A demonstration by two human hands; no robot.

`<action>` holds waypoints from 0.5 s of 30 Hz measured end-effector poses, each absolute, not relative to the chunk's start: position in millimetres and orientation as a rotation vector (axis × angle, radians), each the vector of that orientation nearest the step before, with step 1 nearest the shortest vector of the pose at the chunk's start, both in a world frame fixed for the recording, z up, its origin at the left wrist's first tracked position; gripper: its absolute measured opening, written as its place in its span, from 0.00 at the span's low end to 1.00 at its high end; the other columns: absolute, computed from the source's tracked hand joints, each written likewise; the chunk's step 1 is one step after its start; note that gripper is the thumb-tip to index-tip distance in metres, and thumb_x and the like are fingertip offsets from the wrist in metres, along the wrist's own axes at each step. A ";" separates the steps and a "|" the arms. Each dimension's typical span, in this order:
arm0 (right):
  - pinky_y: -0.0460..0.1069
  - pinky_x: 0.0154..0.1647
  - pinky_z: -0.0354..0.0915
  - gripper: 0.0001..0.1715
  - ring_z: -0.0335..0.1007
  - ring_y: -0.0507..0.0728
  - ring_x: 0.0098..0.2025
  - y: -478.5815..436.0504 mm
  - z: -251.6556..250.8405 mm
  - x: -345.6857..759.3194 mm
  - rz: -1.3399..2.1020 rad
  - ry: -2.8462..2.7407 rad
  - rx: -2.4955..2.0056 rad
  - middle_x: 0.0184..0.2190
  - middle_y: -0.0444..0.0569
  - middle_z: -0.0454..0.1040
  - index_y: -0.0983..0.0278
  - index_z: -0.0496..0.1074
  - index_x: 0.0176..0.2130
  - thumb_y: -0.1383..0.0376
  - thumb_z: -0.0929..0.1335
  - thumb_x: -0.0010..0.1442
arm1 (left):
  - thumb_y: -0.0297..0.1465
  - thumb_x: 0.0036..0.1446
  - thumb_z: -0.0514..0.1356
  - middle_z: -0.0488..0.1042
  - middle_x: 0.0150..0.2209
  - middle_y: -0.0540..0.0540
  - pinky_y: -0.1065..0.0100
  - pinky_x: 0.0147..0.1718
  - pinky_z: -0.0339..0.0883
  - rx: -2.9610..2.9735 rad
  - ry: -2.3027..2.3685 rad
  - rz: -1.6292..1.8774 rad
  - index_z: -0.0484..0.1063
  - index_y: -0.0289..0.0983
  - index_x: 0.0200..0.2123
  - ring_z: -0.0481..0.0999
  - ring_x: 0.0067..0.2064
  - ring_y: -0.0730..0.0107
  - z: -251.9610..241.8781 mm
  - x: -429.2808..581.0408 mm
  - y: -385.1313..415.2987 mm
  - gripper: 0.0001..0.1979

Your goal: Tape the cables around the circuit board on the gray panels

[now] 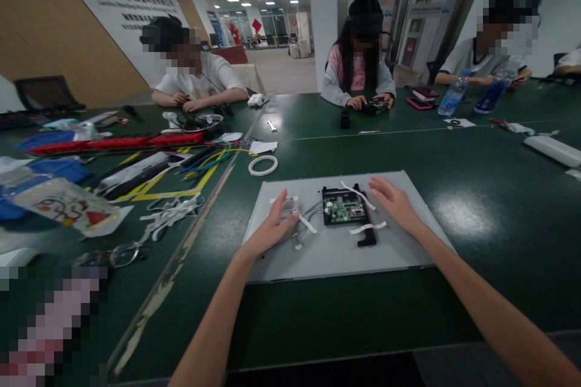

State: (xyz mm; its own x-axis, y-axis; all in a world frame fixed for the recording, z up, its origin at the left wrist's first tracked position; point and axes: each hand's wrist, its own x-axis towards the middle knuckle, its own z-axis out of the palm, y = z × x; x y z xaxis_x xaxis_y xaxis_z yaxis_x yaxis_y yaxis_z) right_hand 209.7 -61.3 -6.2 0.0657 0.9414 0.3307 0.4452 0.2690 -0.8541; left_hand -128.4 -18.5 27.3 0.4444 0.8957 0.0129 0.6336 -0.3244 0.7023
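Observation:
A flat grey panel (304,260) lies on the green table in front of me. On it sits a black bracket (367,236) with a green circuit board (347,210). White tape strips lie beside and across the bracket, one of them (367,227) near its lower part. Grey cables (313,210) run from the board toward the left. My left hand (272,227) is over the panel's left part, fingers apart, holding nothing. My right hand (396,202) is over the right part beside the board, fingers extended and nothing in it. Whether either hand touches the panel is unclear.
A tape roll (262,165) and a small wrench (271,126) lie beyond the panel. Cables, red strips (113,144), blue trays (59,170) and glasses (124,255) crowd the left. Three people sit across the table; bottles (454,94) stand at the back right.

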 end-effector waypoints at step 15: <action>0.53 0.46 0.65 0.17 0.67 0.58 0.46 -62.1 -3.3 207.2 0.493 -1.769 -1.331 0.45 0.50 0.70 0.59 0.72 0.46 0.59 0.65 0.58 | 0.43 0.59 0.50 0.46 0.65 0.42 0.56 0.58 0.53 2.010 1.254 0.711 0.39 0.44 0.64 0.53 0.63 0.60 21.4 -123.3 -16.1 0.33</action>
State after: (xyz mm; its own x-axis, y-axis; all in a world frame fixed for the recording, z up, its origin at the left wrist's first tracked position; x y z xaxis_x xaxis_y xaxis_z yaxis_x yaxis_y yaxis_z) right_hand 207.2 -62.1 -3.3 -0.0766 0.9184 0.3882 0.5851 0.3566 -0.7284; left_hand -123.3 -16.1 21.4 0.3935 0.9136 0.1026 0.5574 -0.3258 0.7636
